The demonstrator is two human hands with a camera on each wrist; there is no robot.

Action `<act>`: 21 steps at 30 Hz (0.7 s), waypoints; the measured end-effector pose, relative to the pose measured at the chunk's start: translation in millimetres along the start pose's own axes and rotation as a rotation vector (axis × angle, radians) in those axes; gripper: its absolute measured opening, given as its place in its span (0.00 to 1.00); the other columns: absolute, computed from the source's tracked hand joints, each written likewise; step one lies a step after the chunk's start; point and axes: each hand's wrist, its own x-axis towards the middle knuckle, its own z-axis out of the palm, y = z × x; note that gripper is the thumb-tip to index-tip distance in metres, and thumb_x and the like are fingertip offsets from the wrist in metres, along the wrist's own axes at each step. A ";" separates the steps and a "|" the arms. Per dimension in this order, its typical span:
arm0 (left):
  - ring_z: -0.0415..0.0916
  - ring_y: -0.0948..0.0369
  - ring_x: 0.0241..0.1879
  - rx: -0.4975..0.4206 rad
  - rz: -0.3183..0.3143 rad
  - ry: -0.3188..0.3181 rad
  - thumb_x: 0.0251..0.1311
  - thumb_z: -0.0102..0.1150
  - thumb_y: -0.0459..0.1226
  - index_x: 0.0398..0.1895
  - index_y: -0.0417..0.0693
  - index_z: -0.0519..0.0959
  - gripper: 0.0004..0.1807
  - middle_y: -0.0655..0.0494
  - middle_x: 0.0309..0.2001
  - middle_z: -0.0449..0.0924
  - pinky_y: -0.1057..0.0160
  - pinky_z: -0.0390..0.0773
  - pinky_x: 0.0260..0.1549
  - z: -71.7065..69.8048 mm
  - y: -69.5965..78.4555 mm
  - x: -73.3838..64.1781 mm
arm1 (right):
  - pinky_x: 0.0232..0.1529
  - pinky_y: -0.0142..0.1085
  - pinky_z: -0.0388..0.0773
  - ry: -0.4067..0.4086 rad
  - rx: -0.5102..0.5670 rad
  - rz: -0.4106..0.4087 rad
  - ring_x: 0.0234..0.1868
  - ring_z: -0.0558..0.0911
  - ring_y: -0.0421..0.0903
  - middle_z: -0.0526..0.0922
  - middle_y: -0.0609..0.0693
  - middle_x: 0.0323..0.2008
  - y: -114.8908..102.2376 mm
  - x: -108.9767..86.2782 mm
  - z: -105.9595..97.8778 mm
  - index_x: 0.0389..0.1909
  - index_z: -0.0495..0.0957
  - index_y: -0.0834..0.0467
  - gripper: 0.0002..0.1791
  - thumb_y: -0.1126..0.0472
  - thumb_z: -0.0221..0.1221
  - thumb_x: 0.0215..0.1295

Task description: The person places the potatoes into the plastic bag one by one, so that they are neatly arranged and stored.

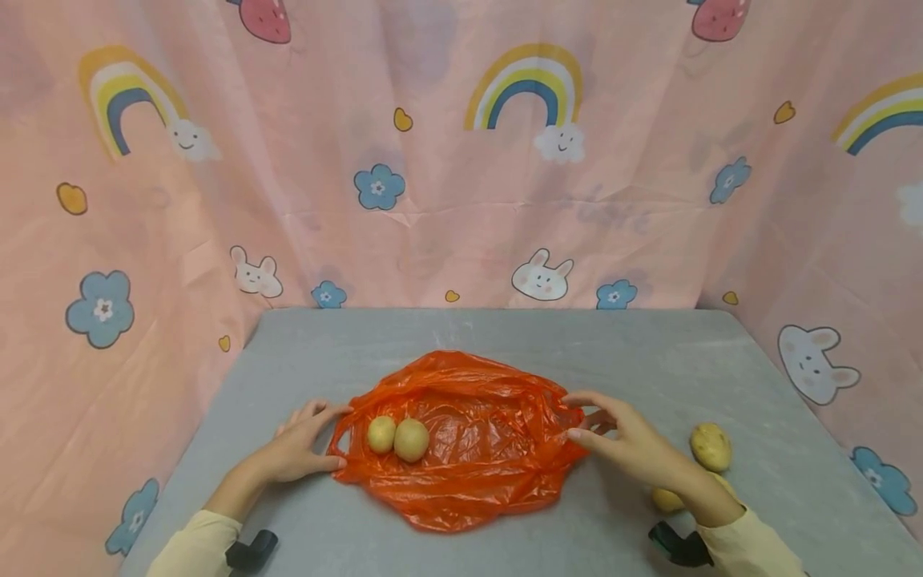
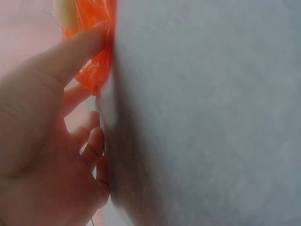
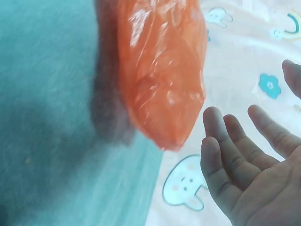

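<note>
An orange plastic bag [image 1: 461, 489] lies spread on the grey table, its mouth facing up. Two round yellowish potatoes [image 1: 412, 441] rest side by side in its left part. At the bag's left handle is my left hand [image 1: 296, 449], thumb and forefinger spread apart. In the left wrist view the thumb [image 2: 70, 52] touches the orange plastic [image 2: 94, 70]. Beside the right end of the bag my right hand [image 1: 623, 429] has its fingers spread. The right wrist view shows those fingers [image 3: 240, 165] loosely extended, with a gap between them and the bag [image 3: 162, 94].
More potatoes [image 1: 711, 447] lie on the table [image 1: 476, 328] to the right, some partly hidden behind my right forearm. Dark devices [image 1: 252, 551] sit at both wrists. A pink patterned curtain [image 1: 447, 240] hangs behind the table and at both sides.
</note>
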 end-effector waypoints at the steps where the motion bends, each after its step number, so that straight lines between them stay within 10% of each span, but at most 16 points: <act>1: 0.62 0.39 0.65 -0.001 -0.001 -0.001 0.51 0.75 0.52 0.72 0.57 0.69 0.43 0.39 0.69 0.63 0.35 0.62 0.53 -0.1 0.3 0.0 | 0.44 0.34 0.79 0.006 -0.001 0.000 0.44 0.82 0.37 0.78 0.64 0.60 1.8 -1.5 -1.0 0.64 0.73 0.64 0.24 0.59 0.61 0.72; 21: 0.61 0.38 0.66 -0.003 -0.003 0.003 0.50 0.75 0.52 0.71 0.57 0.69 0.44 0.38 0.70 0.63 0.32 0.61 0.54 -0.7 1.5 -0.6 | 0.43 0.32 0.79 0.079 -0.098 0.115 0.43 0.82 0.32 0.78 0.65 0.61 20.7 -26.8 -31.9 0.66 0.72 0.61 0.25 0.55 0.60 0.72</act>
